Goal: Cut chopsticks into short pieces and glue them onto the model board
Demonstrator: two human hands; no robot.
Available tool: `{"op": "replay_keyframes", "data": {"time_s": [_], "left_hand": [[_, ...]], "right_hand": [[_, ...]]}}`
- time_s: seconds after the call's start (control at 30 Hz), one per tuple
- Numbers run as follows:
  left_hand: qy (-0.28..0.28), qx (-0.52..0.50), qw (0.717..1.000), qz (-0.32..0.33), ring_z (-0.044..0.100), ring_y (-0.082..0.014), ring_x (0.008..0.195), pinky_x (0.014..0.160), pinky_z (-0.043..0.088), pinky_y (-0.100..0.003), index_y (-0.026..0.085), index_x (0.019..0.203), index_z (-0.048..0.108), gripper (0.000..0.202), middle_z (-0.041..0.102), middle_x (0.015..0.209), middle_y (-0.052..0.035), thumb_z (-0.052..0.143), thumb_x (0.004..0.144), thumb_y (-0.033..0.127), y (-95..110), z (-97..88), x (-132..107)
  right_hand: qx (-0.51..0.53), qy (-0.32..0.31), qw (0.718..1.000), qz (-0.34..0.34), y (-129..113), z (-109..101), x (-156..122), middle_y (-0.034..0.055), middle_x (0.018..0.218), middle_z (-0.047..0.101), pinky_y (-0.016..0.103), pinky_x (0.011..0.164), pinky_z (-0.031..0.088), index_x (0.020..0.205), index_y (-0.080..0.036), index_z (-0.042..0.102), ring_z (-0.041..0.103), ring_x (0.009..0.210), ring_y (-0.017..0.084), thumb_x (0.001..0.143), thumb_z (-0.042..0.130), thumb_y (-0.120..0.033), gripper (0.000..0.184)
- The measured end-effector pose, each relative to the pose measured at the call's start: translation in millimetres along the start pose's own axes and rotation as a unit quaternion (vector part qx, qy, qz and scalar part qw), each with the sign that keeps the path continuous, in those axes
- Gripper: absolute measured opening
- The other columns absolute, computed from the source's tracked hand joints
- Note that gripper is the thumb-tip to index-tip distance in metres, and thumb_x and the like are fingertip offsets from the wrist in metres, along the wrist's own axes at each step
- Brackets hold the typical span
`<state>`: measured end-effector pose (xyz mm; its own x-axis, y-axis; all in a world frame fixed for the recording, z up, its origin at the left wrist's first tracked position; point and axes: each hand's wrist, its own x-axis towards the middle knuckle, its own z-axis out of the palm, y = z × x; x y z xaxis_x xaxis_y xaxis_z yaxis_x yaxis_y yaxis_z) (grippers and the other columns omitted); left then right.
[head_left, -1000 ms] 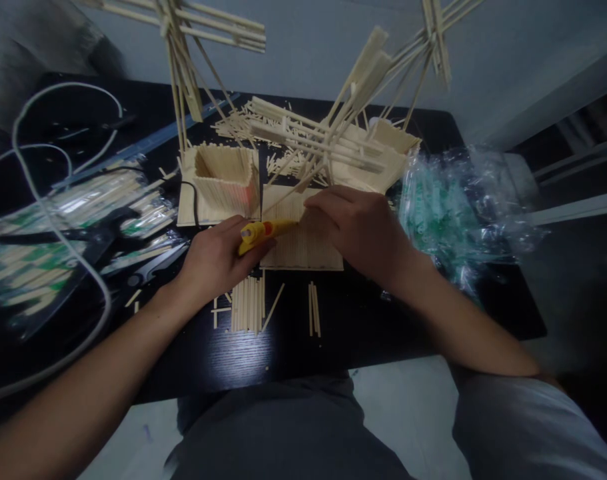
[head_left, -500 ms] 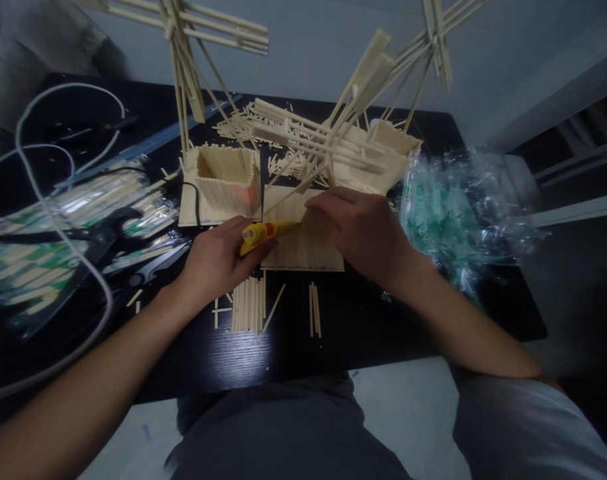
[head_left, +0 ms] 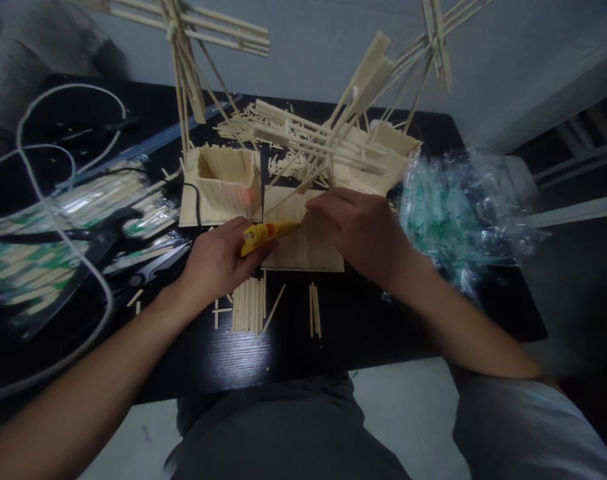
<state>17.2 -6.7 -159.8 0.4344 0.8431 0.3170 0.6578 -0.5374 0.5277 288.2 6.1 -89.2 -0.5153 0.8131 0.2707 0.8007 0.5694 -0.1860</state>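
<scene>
My left hand (head_left: 218, 257) is wrapped round a yellow glue gun (head_left: 278, 231), whose narrow end points right, over a flat panel of pale wooden sticks (head_left: 303, 257). Above the right part of that panel my right hand (head_left: 366, 230) is closed, thumb and forefinger pinched together near the gun's tip. What lies in this pinch is too small or hidden to name. Left of the panel stands an open box of wooden sticks (head_left: 228, 190) on a stick base. Short loose sticks (head_left: 248, 307) lie in front of the panel, on the black table (head_left: 333, 360).
Stick windmill-like frames (head_left: 328, 143) rise behind the panel, with heaped stick offcuts (head_left: 240, 127) at the back. On the left are bagged sticks (head_left: 73, 227), scissors (head_left: 156, 267) and a looping white cable (head_left: 48, 200). Clear and green plastic wrapping (head_left: 443, 213) lies on the right.
</scene>
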Motion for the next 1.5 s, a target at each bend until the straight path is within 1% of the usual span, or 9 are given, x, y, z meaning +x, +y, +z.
{"op": "replay_keyframes", "data": {"time_s": [0.23,0.43,0.67,0.93,1.07,1.17,1.23,1.5], "left_hand": [[0.0,0.002,1.0,-0.003,0.064,-0.0189,0.073,0.065,0.044,-0.032,0.023,0.092,0.068,0.03,0.065,0.083,-0.0023,0.063,0.111,0.045,-0.3,0.3,-0.6],[-0.004,0.006,1.0,-0.002,0.065,-0.0193,0.073,0.065,0.044,-0.032,0.023,0.09,0.067,0.031,0.065,0.082,-0.0024,0.063,0.111,0.046,-0.8,0.0,-0.2],[0.0,0.0,1.0,0.0,0.067,-0.0201,0.074,0.066,0.044,-0.033,0.023,0.092,0.069,0.029,0.066,0.082,-0.0029,0.063,0.111,0.044,-0.2,0.0,-0.1],[-0.002,-0.002,1.0,-0.012,0.067,-0.0196,0.074,0.066,0.046,-0.032,0.023,0.092,0.069,0.029,0.066,0.083,-0.0029,0.064,0.11,0.045,-0.6,0.1,-0.3],[0.019,-0.005,0.999,-0.027,0.063,-0.0185,0.068,0.062,0.042,-0.033,0.024,0.087,0.064,0.031,0.062,0.078,-0.0012,0.066,0.109,0.046,0.1,-2.0,0.5],[0.049,-0.013,0.998,-0.044,0.062,-0.0179,0.066,0.061,0.04,-0.033,0.024,0.087,0.063,0.032,0.059,0.076,-0.0004,0.067,0.108,0.047,1.1,-3.5,0.8],[0.056,-0.017,0.997,-0.048,0.061,-0.0175,0.064,0.06,0.04,-0.033,0.024,0.086,0.063,0.032,0.058,0.076,0.0002,0.068,0.108,0.047,1.5,-3.2,0.5],[0.034,-0.03,0.999,-0.02,0.064,-0.0192,0.068,0.063,0.045,-0.033,0.024,0.087,0.064,0.028,0.062,0.078,-0.0007,0.068,0.107,0.045,0.7,0.2,-0.8]], "right_hand": [[-0.007,-0.004,1.0,0.003,-0.7,-0.3,0.8,0.0104,0.112,0.086,0.035,0.092,0.061,0.114,-0.015,0.085,0.081,0.102,0.025,0.105,0.054,0.002,0.037],[-0.004,0.005,1.0,-0.002,0.1,0.8,0.2,0.0107,0.11,0.085,0.036,0.091,0.061,0.113,-0.015,0.085,0.081,0.101,0.026,0.106,0.055,0.0,0.034],[0.006,0.01,1.0,-0.004,2.5,3.3,-0.7,0.011,0.11,0.085,0.037,0.092,0.061,0.115,-0.015,0.084,0.081,0.101,0.026,0.104,0.055,0.001,0.035],[0.005,0.006,1.0,0.001,0.8,0.2,-0.2,0.0115,0.112,0.086,0.037,0.092,0.061,0.115,-0.016,0.085,0.081,0.102,0.026,0.106,0.058,-0.001,0.032],[0.01,0.016,1.0,-0.005,1.0,-3.2,-0.2,0.0122,0.114,0.087,0.039,0.094,0.063,0.118,-0.016,0.086,0.083,0.104,0.028,0.109,0.06,-0.006,0.029],[0.015,0.031,0.999,-0.013,1.5,-5.4,-0.4,0.0123,0.115,0.088,0.04,0.094,0.064,0.119,-0.016,0.086,0.083,0.104,0.028,0.11,0.06,-0.008,0.029],[0.019,0.033,0.999,-0.016,2.0,-5.7,-0.6,0.0117,0.116,0.088,0.04,0.094,0.064,0.121,-0.017,0.086,0.083,0.104,0.027,0.11,0.059,-0.008,0.03],[0.02,0.026,0.999,-0.021,4.1,0.1,-0.5,0.0104,0.116,0.088,0.037,0.093,0.063,0.124,-0.017,0.084,0.083,0.106,0.026,0.111,0.058,-0.007,0.031]]}}
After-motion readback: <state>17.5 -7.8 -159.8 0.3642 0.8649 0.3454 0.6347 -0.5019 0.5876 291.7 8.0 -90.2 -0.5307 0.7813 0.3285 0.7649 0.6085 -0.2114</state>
